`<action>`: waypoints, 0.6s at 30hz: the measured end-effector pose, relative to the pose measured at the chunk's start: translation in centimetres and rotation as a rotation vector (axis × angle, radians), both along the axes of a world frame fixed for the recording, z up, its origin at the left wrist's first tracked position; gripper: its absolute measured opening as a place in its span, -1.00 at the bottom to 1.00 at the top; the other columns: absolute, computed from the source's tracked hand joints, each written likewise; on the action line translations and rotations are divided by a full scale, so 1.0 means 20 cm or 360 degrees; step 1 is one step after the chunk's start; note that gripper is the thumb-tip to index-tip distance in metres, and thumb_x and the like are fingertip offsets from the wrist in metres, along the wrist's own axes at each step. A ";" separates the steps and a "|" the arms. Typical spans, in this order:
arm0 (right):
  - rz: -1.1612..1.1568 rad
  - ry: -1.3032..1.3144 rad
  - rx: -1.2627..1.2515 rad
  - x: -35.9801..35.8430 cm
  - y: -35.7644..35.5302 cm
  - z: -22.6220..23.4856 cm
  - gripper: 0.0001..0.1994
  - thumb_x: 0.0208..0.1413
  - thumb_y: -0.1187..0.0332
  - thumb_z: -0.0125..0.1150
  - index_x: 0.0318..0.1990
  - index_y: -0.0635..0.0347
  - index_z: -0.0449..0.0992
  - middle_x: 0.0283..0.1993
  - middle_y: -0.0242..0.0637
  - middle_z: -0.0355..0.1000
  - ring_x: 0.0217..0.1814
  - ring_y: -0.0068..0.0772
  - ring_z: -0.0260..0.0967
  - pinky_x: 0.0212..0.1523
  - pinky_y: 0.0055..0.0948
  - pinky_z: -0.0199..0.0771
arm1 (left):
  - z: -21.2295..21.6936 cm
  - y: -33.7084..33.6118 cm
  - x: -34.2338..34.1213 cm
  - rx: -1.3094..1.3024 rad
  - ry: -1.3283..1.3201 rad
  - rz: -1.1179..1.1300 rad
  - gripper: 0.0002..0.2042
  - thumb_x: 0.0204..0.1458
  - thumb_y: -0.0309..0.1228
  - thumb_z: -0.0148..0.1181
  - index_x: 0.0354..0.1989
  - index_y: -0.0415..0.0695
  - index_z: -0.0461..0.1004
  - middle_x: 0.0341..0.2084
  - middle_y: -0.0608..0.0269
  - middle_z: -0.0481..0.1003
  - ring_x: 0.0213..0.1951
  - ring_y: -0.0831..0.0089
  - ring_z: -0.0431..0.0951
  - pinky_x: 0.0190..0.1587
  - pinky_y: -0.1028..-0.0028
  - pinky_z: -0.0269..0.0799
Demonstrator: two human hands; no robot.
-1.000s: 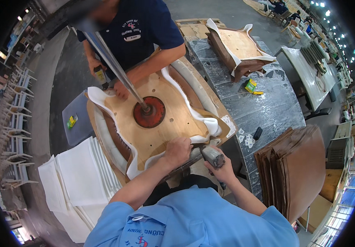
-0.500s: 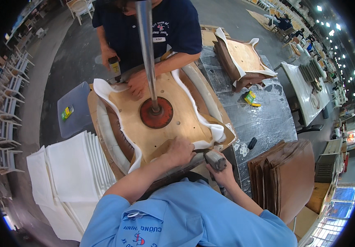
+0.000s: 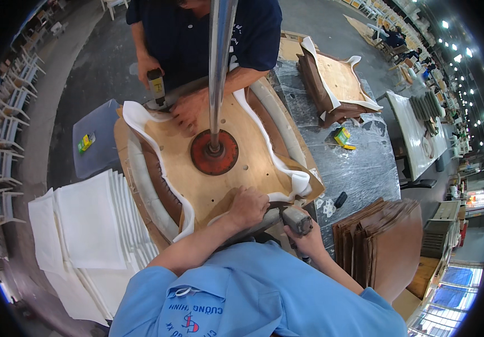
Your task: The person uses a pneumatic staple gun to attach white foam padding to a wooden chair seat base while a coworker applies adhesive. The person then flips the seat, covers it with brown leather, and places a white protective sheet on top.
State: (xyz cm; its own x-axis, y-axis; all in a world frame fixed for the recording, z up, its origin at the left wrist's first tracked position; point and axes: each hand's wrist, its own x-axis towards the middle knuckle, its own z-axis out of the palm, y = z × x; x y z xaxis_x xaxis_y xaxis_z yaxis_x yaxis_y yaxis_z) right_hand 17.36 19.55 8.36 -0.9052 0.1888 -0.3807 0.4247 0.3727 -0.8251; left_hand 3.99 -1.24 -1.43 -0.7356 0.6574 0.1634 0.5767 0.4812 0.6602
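Observation:
A plywood seat panel [image 3: 258,151] lies in a padded frame, with white padding [image 3: 166,174] and brown covering [image 3: 155,160] around its edges. A red disc [image 3: 200,159] on a metal rod [image 3: 218,73] bears on its middle. At the near edge, my left hand [image 3: 249,206] is closed, its curled fingers pinching the seat cover's edge; the fingertips are partly hidden. My right hand [image 3: 307,240] is wrapped around a grey staple gun [image 3: 298,221], its nose at the near right corner beside the rolled white padding.
Across the panel, a co-worker in a dark shirt [image 3: 197,50] holds another staple gun [image 3: 156,87] at the far left corner. White padding sheets [image 3: 90,224] lie at left, brown cover pieces [image 3: 379,241] at right. Finished-looking stacked panels [image 3: 337,78] and a yellow-green box [image 3: 342,136] sit on the plastic-covered table [image 3: 359,168].
The view has shifted slightly. My left hand stays at the near edge, its knuckles a little higher. My staple gun is still at the near right corner; the co-worker's gun stands more upright.

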 end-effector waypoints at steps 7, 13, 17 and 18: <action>0.0032 -0.0418 -0.0154 -0.20 -0.01 0.16 -0.59 0.32 0.32 0.52 0.24 0.24 0.60 -0.22 -0.33 0.64 -0.41 -0.57 0.56 -0.41 -0.42 0.57 | -0.03 0.05 0.02 0.0095 0.0078 0.0201 -0.88 0.20 -0.30 0.32 -0.34 -0.03 0.62 -0.35 0.18 0.63 -0.13 0.10 0.56 0.05 0.05 0.31; 0.0136 -0.0550 -0.0051 -0.38 -0.04 0.23 -0.73 0.33 0.30 0.50 0.02 0.30 0.66 -0.33 -0.35 0.61 -0.44 -0.52 0.59 -0.43 -0.42 0.56 | -0.06 0.08 0.01 0.0135 0.0156 0.0315 -0.88 0.17 -0.27 0.33 -0.35 -0.01 0.60 -0.38 0.20 0.59 -0.16 0.13 0.55 0.03 0.08 0.29; 0.0135 -0.0557 0.0010 -0.45 -0.06 0.23 -0.71 0.34 0.27 0.50 -0.01 0.33 0.66 -0.40 -0.34 0.60 -0.47 -0.51 0.59 -0.44 -0.41 0.56 | -0.04 0.09 0.01 0.0115 0.0199 0.0368 -0.93 0.10 -0.37 0.28 -0.40 -0.03 0.60 -0.38 0.24 0.59 -0.13 0.17 0.58 0.05 0.12 0.34; 0.0163 -0.0560 0.0016 -0.47 -0.06 0.23 -0.71 0.34 0.27 0.51 -0.01 0.33 0.66 -0.42 -0.34 0.59 -0.47 -0.50 0.58 -0.45 -0.41 0.55 | -0.04 0.09 0.00 0.0100 0.0170 0.0370 -0.94 0.09 -0.38 0.27 -0.40 -0.03 0.60 -0.38 0.24 0.59 -0.12 0.17 0.58 0.06 0.13 0.35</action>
State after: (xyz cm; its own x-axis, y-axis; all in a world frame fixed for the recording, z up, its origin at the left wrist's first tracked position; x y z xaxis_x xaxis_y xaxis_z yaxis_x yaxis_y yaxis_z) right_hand 8.01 18.35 12.86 -0.7335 0.1094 -0.6708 0.6420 0.4354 -0.6310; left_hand 4.08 0.55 -2.27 -0.8421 0.4589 0.2834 0.5235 0.5688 0.6344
